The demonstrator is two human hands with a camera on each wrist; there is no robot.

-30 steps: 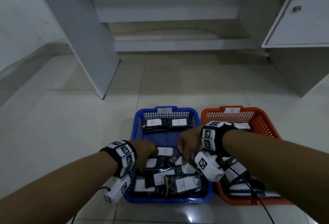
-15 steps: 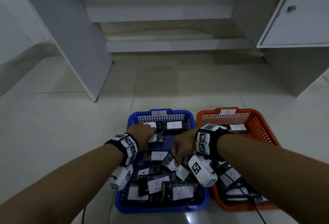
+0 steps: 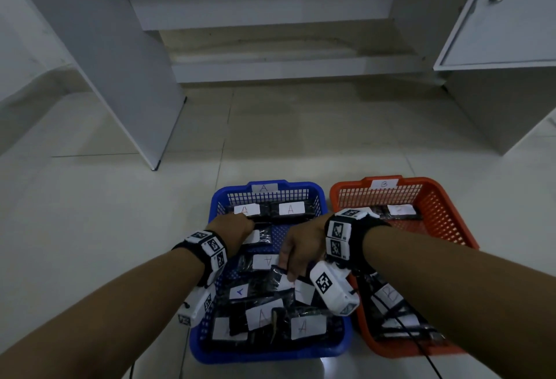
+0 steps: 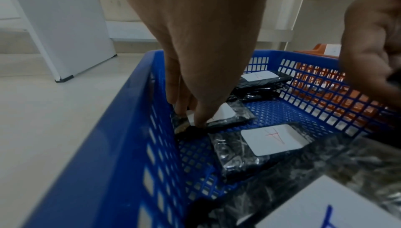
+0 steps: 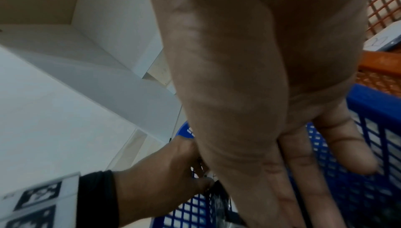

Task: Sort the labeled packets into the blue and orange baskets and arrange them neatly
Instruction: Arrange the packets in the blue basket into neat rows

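Observation:
The blue basket (image 3: pixel 272 356) labelled A holds several black packets with white A labels: two in a neat row at its far end (image 3: pixel 290 208), the others loose at the near end (image 3: pixel 261 315). My left hand (image 3: pixel 248 223) reaches in by the left wall and pinches the edge of one packet (image 4: pixel 230 113) between thumb and fingers (image 4: pixel 199 111). My right hand (image 3: pixel 290 273) hangs over the basket's middle with its fingers (image 5: pixel 303 188) straight, tips down on the loose packets. The orange basket (image 3: pixel 451 213) labelled B holds B packets (image 3: pixel 389 294).
Both baskets stand side by side on a pale tiled floor (image 3: pixel 301 138). A white cabinet panel (image 3: pixel 120 77) rises at the left, and a cabinet with a knobbed door (image 3: pixel 496 32) at the right. A black cable (image 3: pixel 406 330) trails across the orange basket.
My left hand has moved from the near pile to the basket's far left, carrying a packet. My right hand has stayed over the middle.

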